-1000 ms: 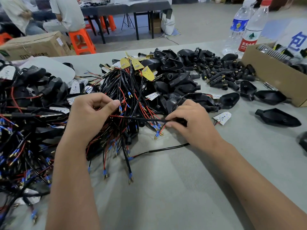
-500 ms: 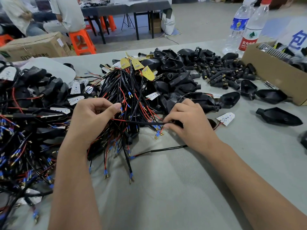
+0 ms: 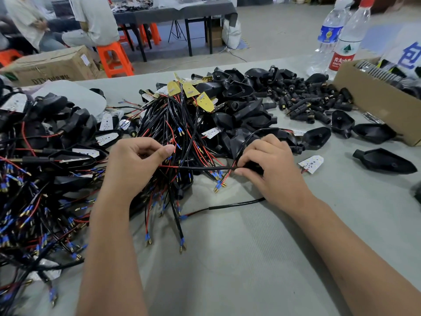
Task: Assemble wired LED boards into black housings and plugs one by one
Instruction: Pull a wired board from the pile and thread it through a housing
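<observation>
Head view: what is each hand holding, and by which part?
The left hand pinches the red and black wire pair at its free end. The right hand has its grip on a black plug where that wire enters it.

The brown cardboard carton (image 3: 52, 67) beyond the table's far left edge carries faint grey print beginning "DTY", the rest too blurred to read. The clear plastic bottle with the red cap (image 3: 348, 39) has a red label with white Chinese characters "农夫山泉". A white sheet (image 3: 410, 53) above the open brown box at right shows one large blue character, "包"
</observation>
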The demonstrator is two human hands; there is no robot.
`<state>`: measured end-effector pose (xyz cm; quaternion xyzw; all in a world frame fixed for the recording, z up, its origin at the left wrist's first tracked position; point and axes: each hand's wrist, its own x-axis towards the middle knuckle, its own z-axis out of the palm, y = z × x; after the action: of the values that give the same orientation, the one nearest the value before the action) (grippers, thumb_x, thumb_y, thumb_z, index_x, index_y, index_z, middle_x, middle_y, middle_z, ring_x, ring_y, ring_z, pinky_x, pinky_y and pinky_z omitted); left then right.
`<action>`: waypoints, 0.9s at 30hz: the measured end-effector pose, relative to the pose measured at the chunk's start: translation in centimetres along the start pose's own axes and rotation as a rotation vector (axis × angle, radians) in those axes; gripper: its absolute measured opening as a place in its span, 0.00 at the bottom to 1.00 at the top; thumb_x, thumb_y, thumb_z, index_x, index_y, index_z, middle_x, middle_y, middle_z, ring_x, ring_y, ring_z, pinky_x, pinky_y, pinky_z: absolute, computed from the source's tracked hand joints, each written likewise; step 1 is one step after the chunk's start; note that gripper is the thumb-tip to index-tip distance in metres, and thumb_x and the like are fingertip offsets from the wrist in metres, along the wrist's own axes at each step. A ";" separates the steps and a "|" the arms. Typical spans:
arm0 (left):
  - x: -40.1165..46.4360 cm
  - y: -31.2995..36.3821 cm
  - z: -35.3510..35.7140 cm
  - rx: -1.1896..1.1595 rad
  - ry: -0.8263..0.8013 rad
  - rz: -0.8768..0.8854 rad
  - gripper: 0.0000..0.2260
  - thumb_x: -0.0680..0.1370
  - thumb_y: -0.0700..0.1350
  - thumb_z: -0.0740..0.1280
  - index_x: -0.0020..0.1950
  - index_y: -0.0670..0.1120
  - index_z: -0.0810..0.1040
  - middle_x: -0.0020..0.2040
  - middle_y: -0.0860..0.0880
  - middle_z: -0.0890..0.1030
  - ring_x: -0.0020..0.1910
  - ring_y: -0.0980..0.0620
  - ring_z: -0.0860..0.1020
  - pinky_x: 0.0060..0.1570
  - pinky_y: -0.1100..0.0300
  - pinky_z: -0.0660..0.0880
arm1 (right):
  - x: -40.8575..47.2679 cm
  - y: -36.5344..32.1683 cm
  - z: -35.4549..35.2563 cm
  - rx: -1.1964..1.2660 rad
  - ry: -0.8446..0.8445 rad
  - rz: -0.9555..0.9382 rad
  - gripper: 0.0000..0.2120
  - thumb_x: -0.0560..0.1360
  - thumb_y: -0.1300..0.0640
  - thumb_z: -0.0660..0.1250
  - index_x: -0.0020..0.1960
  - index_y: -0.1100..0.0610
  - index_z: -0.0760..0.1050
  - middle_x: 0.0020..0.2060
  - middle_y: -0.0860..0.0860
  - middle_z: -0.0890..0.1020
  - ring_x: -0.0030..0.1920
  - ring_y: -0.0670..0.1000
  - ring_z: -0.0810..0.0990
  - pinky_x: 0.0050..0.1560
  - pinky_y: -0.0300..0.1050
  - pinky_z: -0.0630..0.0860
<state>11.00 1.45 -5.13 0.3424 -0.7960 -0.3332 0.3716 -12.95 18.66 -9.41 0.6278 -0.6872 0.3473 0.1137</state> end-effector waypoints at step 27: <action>-0.6 -0.3 -1.3 -0.051 -0.214 -0.041 0.05 0.75 0.43 0.77 0.40 0.49 0.87 0.26 0.52 0.66 0.28 0.55 0.62 0.29 0.68 0.61 | -1.7 2.8 -2.0 0.292 -0.030 0.176 0.08 0.77 0.59 0.74 0.41 0.54 0.77 0.40 0.46 0.80 0.47 0.49 0.78 0.52 0.51 0.73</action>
<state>12.45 1.45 -4.89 0.3114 -0.8152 -0.3955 0.2863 -15.87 21.21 -9.90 0.5802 -0.6835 0.4425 -0.0197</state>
